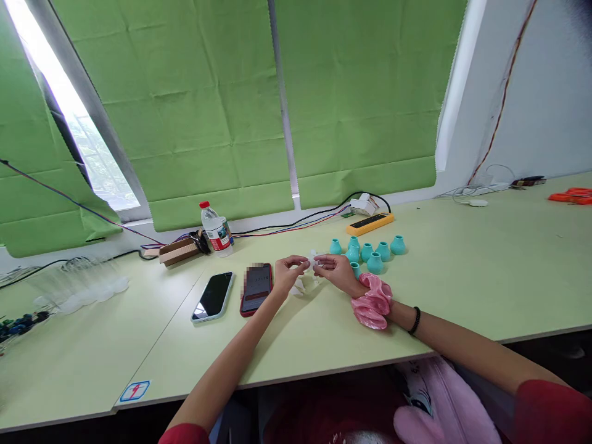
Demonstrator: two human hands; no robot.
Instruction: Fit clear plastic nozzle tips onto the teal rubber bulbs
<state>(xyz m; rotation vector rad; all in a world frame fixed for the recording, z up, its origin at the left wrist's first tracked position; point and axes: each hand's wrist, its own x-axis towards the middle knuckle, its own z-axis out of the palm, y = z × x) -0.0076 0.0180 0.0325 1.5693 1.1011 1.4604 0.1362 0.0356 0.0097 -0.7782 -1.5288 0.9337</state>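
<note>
Above the table, both hands meet at a small whitish translucent piece (pixel 312 261), too small to name. My left hand (pixel 289 271) pinches it from the left, thumb and forefinger together. From the other side my right hand (pixel 338 272) grips it with its fingertips; a pink scrunchie (pixel 372 301) circles that wrist. Just below the hands lie some pale pieces (pixel 297 287), partly hidden by the fingers. Several turquoise vase-shaped pieces (pixel 374 263) stand right behind and beside my right hand.
Left of my hands lie a red-cased phone (pixel 257 288) and a light-cased phone (pixel 213 297). A plastic bottle (pixel 216 230), a cardboard box (pixel 179 251) and an orange power strip (pixel 369 224) are farther back. Clear tubes (pixel 81 287) lie at the left, orange scissors (pixel 571 195) far right.
</note>
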